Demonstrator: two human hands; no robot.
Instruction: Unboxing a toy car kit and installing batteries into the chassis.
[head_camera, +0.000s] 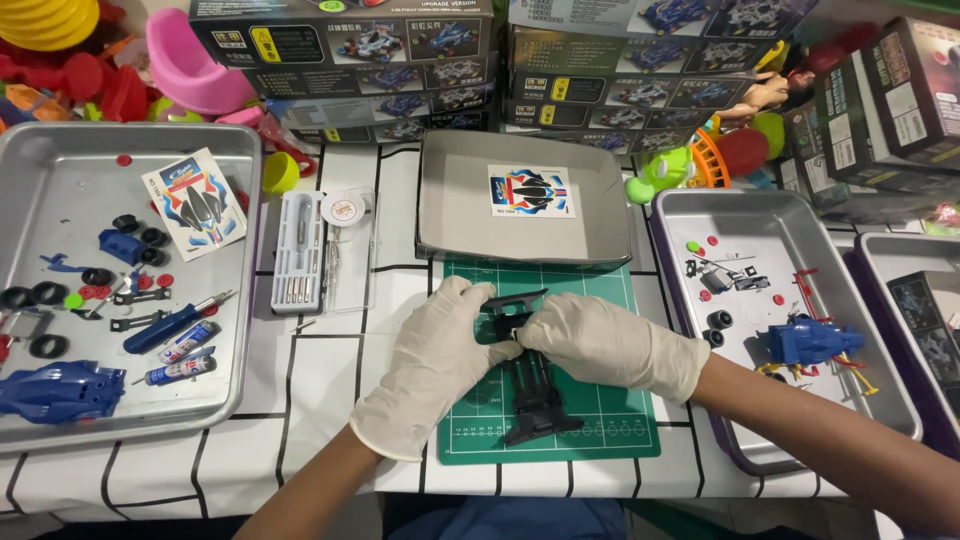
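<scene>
Both my hands wear pale latex gloves and meet over a black toy-car chassis (532, 392) that lies on a green cutting mat (610, 425). My left hand (432, 362) grips the chassis's upper end from the left. My right hand (598, 342) pinches the same end from the right, fingertips touching the left hand's. The lower half of the chassis shows below my hands; its upper part is mostly hidden by my fingers.
A metal tray (60, 190) at left holds tyres, a blue car body, a screwdriver and a sticker sheet. A middle tray (450, 200) holds another sticker sheet. A right tray (800, 230) holds a blue part and small pieces. A tool case (298, 252), stacked boxes and plastic toys sit behind.
</scene>
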